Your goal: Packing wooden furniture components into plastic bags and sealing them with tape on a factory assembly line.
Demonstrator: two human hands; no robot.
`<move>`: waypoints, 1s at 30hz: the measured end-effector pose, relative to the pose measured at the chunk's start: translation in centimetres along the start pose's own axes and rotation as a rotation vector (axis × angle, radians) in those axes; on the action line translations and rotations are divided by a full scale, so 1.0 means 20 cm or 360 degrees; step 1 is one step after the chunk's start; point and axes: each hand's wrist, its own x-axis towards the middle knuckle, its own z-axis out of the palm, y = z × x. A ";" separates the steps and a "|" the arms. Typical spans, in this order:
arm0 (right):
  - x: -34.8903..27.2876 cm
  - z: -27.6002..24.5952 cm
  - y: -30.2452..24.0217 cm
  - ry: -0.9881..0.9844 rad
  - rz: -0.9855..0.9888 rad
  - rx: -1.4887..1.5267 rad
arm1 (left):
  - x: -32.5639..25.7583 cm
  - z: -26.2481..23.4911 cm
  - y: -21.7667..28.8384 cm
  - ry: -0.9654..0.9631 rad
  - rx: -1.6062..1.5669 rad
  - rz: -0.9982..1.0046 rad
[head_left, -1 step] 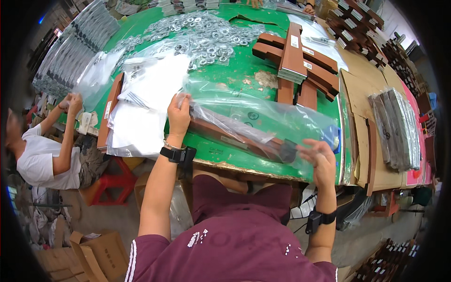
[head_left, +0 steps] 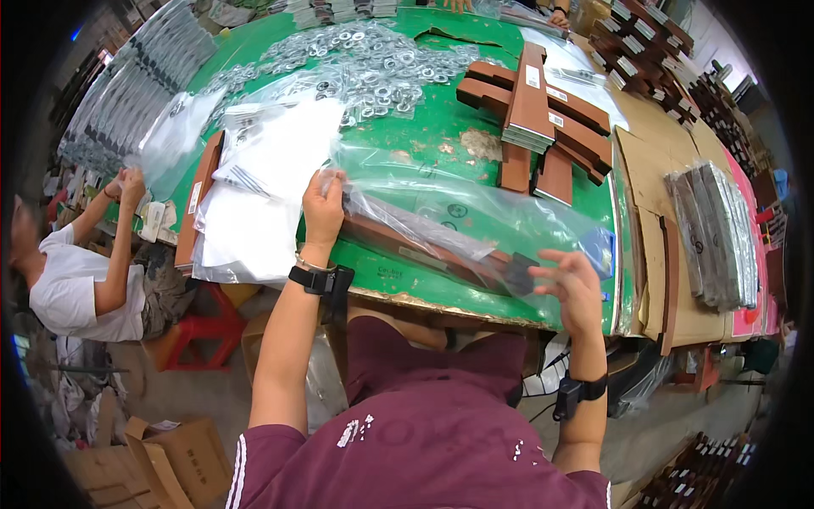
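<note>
A clear plastic bag [head_left: 492, 208] lies slantwise over the near side of the green table, with a long brown slat bundle [head_left: 390, 242] inside. A pale sheet and a dark grey piece [head_left: 520, 273] at its right end show through the film. My left hand [head_left: 324, 208] is closed on the bag's left end, thumb and fingers pinching the film. Beside the dark end, my right hand [head_left: 572, 288] has its fingers stretched apart, close to the film. Whether its fingertips touch the film is hard to make out.
Left of the bag lie white sheets and bags [head_left: 254, 212] on brown slats. Crossed brown slats [head_left: 526, 110] are stacked behind. Bagged metal rings [head_left: 373, 68] cover the far table. Wrapped bundles [head_left: 712, 233] lie right on cardboard. A person [head_left: 89, 276] sits at left.
My right hand has shifted very slightly, its fingers stretching a little more to the left. The left hand keeps its hold on the bag in the same place.
</note>
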 end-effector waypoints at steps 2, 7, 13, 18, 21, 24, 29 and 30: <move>0.08 0.05 -0.04 -0.0156 0.0371 -0.0576 | -0.01 0.00 -0.01 -0.0045 -0.0120 -0.0063; 0.39 0.22 0.08 -0.0719 -0.0013 -0.1241 | -0.01 0.00 0.00 -0.0079 -0.0229 -0.0032; 0.57 0.55 0.22 -0.0884 -0.0073 -0.1506 | -0.03 0.01 -0.03 -0.0038 -0.0139 -0.0029; 0.60 0.58 0.30 -0.0974 -0.0354 -0.1686 | -0.03 0.03 -0.01 0.0070 -0.0266 -0.0052; 0.56 0.50 0.24 -0.0888 -0.0478 -0.1593 | -0.03 0.06 0.02 0.0110 -0.0257 -0.0146; 0.47 0.36 0.24 -0.0480 -0.0086 -0.0291 | -0.01 0.08 -0.01 0.0134 -0.0217 -0.0134; 0.20 0.03 0.09 -0.0542 0.0288 0.0371 | 0.01 0.10 0.02 0.0113 -0.0177 -0.0191; 0.14 0.01 0.05 -0.0585 0.0473 0.0659 | 0.01 0.09 0.02 0.0109 -0.0191 -0.0237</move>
